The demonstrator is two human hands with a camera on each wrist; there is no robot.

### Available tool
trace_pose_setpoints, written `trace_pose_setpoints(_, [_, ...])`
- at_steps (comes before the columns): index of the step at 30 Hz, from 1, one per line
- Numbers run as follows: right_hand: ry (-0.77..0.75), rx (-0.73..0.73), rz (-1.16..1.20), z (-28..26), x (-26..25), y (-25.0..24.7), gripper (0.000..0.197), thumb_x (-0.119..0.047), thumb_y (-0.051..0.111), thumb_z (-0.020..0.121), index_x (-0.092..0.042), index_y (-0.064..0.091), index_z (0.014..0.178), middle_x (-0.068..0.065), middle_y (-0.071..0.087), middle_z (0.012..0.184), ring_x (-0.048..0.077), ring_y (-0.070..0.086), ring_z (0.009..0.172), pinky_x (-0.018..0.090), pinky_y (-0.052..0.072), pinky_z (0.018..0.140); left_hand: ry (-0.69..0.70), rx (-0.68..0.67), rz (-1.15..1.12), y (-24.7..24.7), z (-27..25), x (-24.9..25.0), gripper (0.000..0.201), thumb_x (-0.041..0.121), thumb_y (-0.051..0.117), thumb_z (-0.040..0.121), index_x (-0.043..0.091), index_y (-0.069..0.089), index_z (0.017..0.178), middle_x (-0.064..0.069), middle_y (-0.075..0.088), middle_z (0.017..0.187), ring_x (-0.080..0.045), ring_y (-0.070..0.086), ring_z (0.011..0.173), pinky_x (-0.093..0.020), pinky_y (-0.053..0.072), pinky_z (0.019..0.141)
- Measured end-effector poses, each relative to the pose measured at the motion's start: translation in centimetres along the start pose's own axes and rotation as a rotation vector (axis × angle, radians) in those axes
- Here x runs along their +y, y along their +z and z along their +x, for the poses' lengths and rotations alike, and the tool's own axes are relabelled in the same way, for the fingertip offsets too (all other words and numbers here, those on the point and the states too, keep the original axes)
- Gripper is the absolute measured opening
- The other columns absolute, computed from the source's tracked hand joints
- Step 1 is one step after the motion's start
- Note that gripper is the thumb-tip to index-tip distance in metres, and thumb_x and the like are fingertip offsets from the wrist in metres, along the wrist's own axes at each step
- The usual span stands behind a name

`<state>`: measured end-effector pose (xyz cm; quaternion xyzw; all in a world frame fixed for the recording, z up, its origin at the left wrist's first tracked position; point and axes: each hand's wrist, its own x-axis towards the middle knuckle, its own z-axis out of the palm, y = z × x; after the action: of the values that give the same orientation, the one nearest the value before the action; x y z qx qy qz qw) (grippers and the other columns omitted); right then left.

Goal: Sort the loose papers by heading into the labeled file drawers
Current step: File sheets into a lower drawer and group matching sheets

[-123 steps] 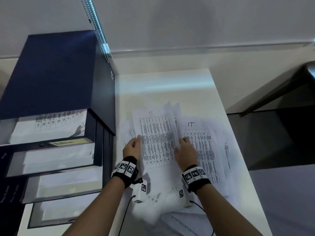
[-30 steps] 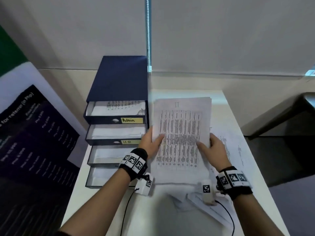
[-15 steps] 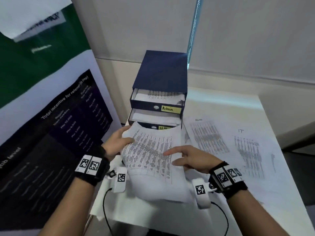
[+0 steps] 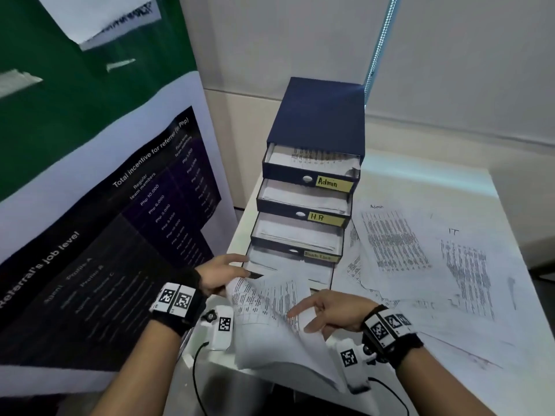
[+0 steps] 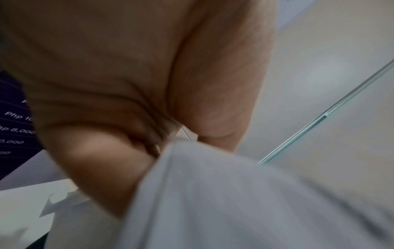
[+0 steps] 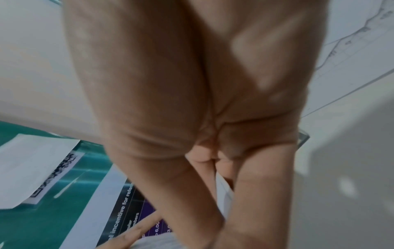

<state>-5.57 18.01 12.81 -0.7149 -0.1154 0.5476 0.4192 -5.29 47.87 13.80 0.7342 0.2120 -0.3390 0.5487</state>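
Note:
A navy drawer unit (image 4: 318, 115) stands at the table's back left with its drawers pulled out. The top ones are labelled Admin (image 4: 332, 184) and H.R (image 4: 321, 218); the third label (image 4: 320, 256) is unreadable. A stack of printed papers (image 4: 270, 319) droops over the bottom drawer's front (image 4: 261, 267) and the table's front edge. My left hand (image 4: 222, 274) grips the stack's left edge, fingers reaching toward the bottom drawer. In the left wrist view the hand (image 5: 149, 84) pinches the paper (image 5: 234, 202). My right hand (image 4: 327, 310) holds the right edge, fingers straight (image 6: 192, 84).
Loose sheets headed Admin (image 4: 390, 235) and IT (image 4: 465, 265) lie spread over the white table (image 4: 420, 181) right of the drawers. A large standing poster (image 4: 120, 220) rises close on the left. The table's front edge runs under my wrists.
The stack was lifted from the table and carried left to the drawers. Since half a second ago it has sunk lower, and my left hand has reached the bottom drawer's front.

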Motion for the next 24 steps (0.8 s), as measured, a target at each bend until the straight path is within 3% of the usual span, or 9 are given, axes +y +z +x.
trace_pose_setpoints(2, [-0.004,0.02,0.049,-0.4,0.7,-0.5,0.045,-0.014,0.076,0.082,-0.037,0.069,0.119,0.003,0.023,0.059,0.018,0.026,0.052,0.031,0.042,0.064,-0.007,-0.059,-0.021,-0.1,0.5,-0.1,0.035,0.013,0.064,0.09,0.019,0.062,0.125,-0.016,0.065,0.08,-0.023,0.055,0.064,-0.028,0.046,0.054])
trace_pose_setpoints(4, [-0.018,-0.013,0.123,-0.8,1.3,-1.0,0.047,-0.008,0.075,0.083,-0.032,0.068,0.123,0.002,0.028,0.058,0.013,0.038,0.052,0.023,0.046,0.062,0.007,-0.121,-0.03,-0.2,0.6,0.0,0.029,0.011,0.064,0.09,0.015,0.068,0.119,-0.012,0.059,0.074,-0.018,0.046,0.061,-0.023,0.037,0.049])
trace_pose_setpoints(7, [-0.036,-0.052,0.251,-1.3,1.8,-1.5,0.048,0.002,0.069,0.086,-0.018,0.064,0.13,-0.006,0.04,0.046,0.004,0.049,0.044,0.018,0.054,0.057,0.056,-0.184,-0.037,-0.1,0.4,0.4,0.024,0.008,0.059,0.094,0.016,0.074,0.112,-0.013,0.065,0.077,-0.017,0.053,0.057,-0.02,0.046,0.044])
trace_pose_setpoints(10, [-0.03,0.023,0.375,-0.9,2.6,-1.9,0.047,0.01,0.063,0.087,-0.011,0.064,0.129,-0.008,0.033,0.042,0.003,0.039,0.037,0.013,0.044,0.046,0.039,-0.158,-0.076,-0.1,0.9,0.9,0.022,0.009,0.062,0.093,0.012,0.072,0.113,-0.013,0.073,0.097,-0.013,0.068,0.069,-0.023,0.056,0.052])
trace_pose_setpoints(14, [0.049,0.162,0.497,0.8,3.6,-2.5,0.045,0.015,0.058,0.088,-0.009,0.065,0.125,-0.005,0.031,0.042,0.004,0.036,0.033,0.013,0.04,0.039,-0.025,-0.056,-0.038,0.3,2.5,0.8,0.028,0.016,0.069,0.09,0.012,0.068,0.117,-0.008,0.072,0.096,-0.014,0.065,0.07,-0.023,0.054,0.056])
trace_pose_setpoints(18, [0.056,0.36,0.476,2.9,4.6,-3.5,0.043,0.011,0.058,0.089,-0.01,0.065,0.125,0.0,0.029,0.052,0.009,0.028,0.041,0.017,0.032,0.04,-0.056,-0.059,0.024,0.2,3.9,-0.1,0.043,0.032,0.087,0.068,0.026,0.074,0.109,-0.02,0.071,0.104,-0.027,0.055,0.086,-0.042,0.048,0.085])
trace_pose_setpoints(21, [0.051,0.534,0.428,3.9,4.7,-4.2,0.038,0.008,0.057,0.09,-0.01,0.067,0.122,-0.004,0.036,0.048,0.009,0.035,0.04,0.018,0.034,0.043,-0.016,0.003,0.011,0.9,4.3,0.2,0.038,0.013,0.077,0.082,0.019,0.068,0.119,-0.012,0.074,0.089,-0.023,0.067,0.079,-0.037,0.056,0.08])
trace_pose_setpoints(23, [0.035,0.561,0.5,4.1,4.6,-4.3,0.034,0.004,0.062,0.09,-0.011,0.066,0.119,-0.002,0.055,0.05,0.009,0.052,0.045,0.02,0.044,0.048,0.067,0.117,0.046,1.4,5.0,0.2,0.036,0.006,0.075,0.083,0.013,0.069,0.118,-0.026,0.068,0.109,-0.036,0.067,0.103,-0.034,0.055,0.084])
trace_pose_setpoints(24, [0.028,0.508,0.555,4.1,4.4,-4.2,0.035,-0.002,0.068,0.087,-0.011,0.066,0.121,0.004,0.065,0.063,0.014,0.061,0.057,0.024,0.051,0.057,0.094,0.169,0.068,1.6,5.1,0.3,0.034,0.004,0.075,0.082,0.012,0.07,0.115,-0.034,0.057,0.122,-0.045,0.056,0.117,-0.034,0.055,0.085])
